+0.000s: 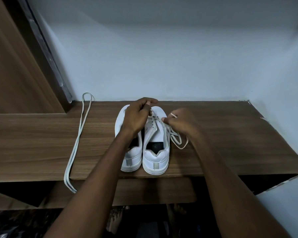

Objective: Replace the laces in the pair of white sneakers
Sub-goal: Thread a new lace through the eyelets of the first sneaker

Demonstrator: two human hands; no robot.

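Two smooth, perhaps leather, sneakers (pixel 143 140)

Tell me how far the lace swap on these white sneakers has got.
Done: one lace is out, lying loose on the shelf to the left. In hand: the right hand pinches a lace strand at the right sneaker, whose lace trails beside it; the left hand works near its eyelets. Left: the left sneaker; its eyelets are hidden by the arm.
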